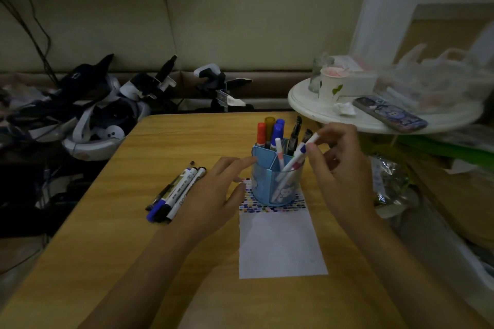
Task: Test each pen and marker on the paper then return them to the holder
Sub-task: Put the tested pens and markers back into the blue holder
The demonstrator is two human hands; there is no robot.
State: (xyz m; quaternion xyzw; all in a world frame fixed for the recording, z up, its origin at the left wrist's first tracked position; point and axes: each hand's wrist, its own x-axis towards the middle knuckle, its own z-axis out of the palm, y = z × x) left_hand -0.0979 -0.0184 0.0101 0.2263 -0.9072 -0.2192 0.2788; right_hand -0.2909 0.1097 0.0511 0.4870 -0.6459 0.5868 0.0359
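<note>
Right hand [339, 165] pinches a white pen [296, 157] by its top end — long axis tilted, lower tip inside the blue holder [270, 189] on the paper [280, 246]. Left hand [216, 189] released, fingers touching holder's left wall. Untested markers [176, 192] lie left — nearer that hand.

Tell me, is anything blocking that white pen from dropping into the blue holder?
Nothing visible. The right hand pinches the white pen, whose lower end is already inside the blue holder beside another pen.

Two bare forearms, hands [213, 189] uncovered; no sleeves, no visible jewellery.
</note>
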